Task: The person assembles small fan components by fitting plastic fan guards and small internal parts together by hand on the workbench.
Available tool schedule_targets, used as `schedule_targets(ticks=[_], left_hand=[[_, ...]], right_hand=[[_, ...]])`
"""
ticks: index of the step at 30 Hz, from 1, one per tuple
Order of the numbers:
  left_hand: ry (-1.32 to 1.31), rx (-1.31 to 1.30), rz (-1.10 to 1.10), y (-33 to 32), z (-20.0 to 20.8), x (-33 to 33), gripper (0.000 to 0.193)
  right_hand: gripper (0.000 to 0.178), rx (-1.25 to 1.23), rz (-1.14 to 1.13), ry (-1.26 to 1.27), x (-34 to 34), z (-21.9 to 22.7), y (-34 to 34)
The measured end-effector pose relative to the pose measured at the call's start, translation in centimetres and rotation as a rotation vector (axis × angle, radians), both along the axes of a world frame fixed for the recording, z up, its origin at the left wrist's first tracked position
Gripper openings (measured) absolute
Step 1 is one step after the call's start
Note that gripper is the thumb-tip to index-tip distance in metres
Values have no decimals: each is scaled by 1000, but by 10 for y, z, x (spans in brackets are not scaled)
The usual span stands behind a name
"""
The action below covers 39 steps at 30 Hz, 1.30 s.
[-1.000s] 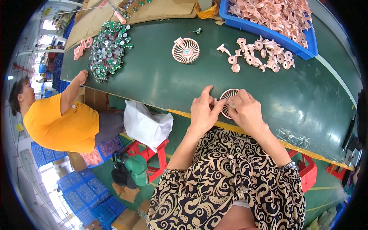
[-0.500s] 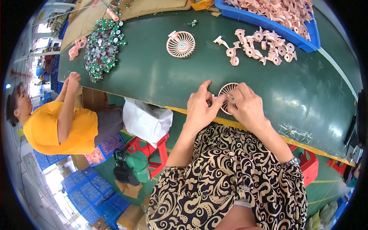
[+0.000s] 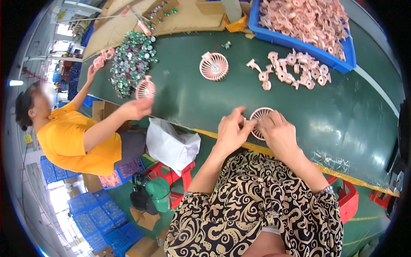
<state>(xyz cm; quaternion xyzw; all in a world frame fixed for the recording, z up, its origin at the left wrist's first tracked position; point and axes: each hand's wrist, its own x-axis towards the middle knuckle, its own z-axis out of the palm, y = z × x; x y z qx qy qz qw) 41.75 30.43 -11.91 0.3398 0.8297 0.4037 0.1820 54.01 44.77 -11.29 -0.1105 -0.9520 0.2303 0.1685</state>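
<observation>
At the table's near edge, a round pink fan grille [image 3: 259, 112] with thin spokes stands between my hands. My left hand [image 3: 232, 132] grips its left side, with the thumb reaching onto the spokes. Over the grille's right side bends my right hand [image 3: 279, 133], fingertips pressed down at its middle; whatever they pinch is hidden beneath them. Farther off lies another pink fan grille [image 3: 214, 67], with a small tab on its rim. To its right is a loose group of pink plastic brackets [image 3: 282, 76] with round ends.
A blue tray [image 3: 299, 49] heaped with pink parts stands at the far right. Small green circuit boards [image 3: 128, 64] form a pile at the left. Beside it, a person in yellow [image 3: 92, 132] holds out a pink fan grille [image 3: 145, 88]. A white bag [image 3: 173, 143] sits below the table edge.
The view has shifted, so the table appears lower and farther right. A round disc seen under my right fingers is now hidden. The co-worker has extended an arm with a fan grille over the table.
</observation>
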Motion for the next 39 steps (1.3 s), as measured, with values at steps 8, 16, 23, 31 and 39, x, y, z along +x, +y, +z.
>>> schedule_targets(ticks=[8, 16, 23, 31, 39], left_hand=[[628, 142, 103, -1, 20, -59, 40], [508, -113, 32, -10, 16, -89, 39], [104, 53, -142, -9, 15, -3, 57], [167, 114, 7, -34, 31, -13, 78], [405, -138, 149, -33, 8, -37, 48]], right_hand=[[22, -87, -344, -83, 86, 25, 57], [18, -100, -462, 101, 77, 36, 87], [23, -13, -269, 148, -51, 7, 58], [12, 29, -171, 418, -69, -12, 61], [19, 243, -117, 272, 12, -20, 71]])
